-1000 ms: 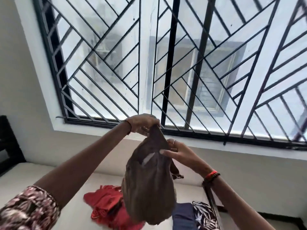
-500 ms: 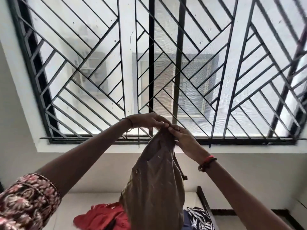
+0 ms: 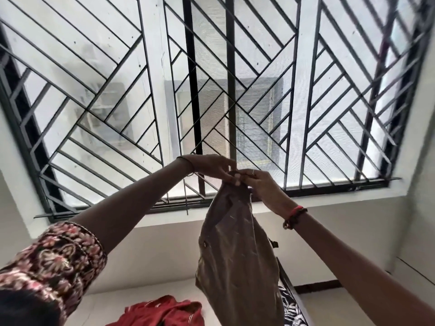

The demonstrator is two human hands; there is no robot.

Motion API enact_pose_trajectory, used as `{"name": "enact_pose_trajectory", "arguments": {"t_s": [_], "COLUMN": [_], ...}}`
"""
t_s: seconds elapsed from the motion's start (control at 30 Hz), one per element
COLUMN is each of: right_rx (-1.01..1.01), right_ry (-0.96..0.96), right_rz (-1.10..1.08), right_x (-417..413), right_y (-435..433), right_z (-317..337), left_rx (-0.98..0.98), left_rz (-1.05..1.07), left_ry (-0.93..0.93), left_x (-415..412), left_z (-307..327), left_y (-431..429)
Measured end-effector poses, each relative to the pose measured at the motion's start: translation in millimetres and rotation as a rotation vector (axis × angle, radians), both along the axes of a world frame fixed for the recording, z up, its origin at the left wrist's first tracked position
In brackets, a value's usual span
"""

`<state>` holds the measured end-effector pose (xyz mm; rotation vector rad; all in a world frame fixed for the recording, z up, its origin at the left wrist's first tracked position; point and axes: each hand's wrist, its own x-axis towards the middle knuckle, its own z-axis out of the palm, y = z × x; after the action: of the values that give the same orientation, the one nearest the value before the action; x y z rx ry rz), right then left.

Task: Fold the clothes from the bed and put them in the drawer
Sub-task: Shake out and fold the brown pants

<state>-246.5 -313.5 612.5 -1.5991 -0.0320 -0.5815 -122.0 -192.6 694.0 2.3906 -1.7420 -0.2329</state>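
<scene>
My left grip and right grip, touching each other, both pinch the top of the brown garment, which hangs straight down below them, its long axis vertical, over the bed.

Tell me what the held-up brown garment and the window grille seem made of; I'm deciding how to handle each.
The brown garment looks like matte woven cloth, perhaps cotton: it hangs in soft creases and shows a small button. The window grille looks like dark-painted metal: thin, straight, rigid bars; which metal cannot be told.
</scene>
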Motion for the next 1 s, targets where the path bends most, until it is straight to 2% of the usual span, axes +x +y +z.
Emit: {"name": "enact_pose_trajectory", "arguments": {"t_s": [0.1, 0.23, 0.3, 0.43, 0.63, 0.83, 0.93, 1.0], "right_rx": [-0.023, -0.077, -0.074, -0.049, -0.176, -0.439, -0.549, -0.624], "right_ry": [-0.03, -0.068, -0.055, -0.021, 0.07, 0.35, 0.457, 0.497], "right_rz": [-0.081, -0.18, -0.195, -0.194, -0.163, -0.038, -0.004, 0.006], "right_x": [-0.2, 1.6, 5.3, 6.9, -0.8, -6.8, -2.7, -1.8], "right_y": [-2.2, -6.8, -9.6, -19.7, -43.3, -85.9, -109.2, -110.6], "right_z": [-4.2, -13.3, -19.7, -33.5, -65.0, -89.8, -94.8, -85.3], "left_rx": [0.089, 0.174, 0.175, 0.025, -0.202, -0.371, -0.399, -0.384], "left_rz": [-0.01, -0.001, -0.055, -0.139, -0.132, -0.022, 0.009, 0.031], "left_ry": [-0.084, -0.006, -0.09, -0.205, -0.257, -0.361, -0.402, -0.513], "left_x": [-3.1, -8.2, -8.0, 0.2, 21.9, 47.4, 58.7, 61.6], "left_z": [2.5, 4.4, 3.6, -0.5, 12.9, 16.6, 14.1, 7.8], "left_y": [-10.8, -21.4, -27.0, -34.3, -23.3, -7.6, 1.1, 5.3]}}
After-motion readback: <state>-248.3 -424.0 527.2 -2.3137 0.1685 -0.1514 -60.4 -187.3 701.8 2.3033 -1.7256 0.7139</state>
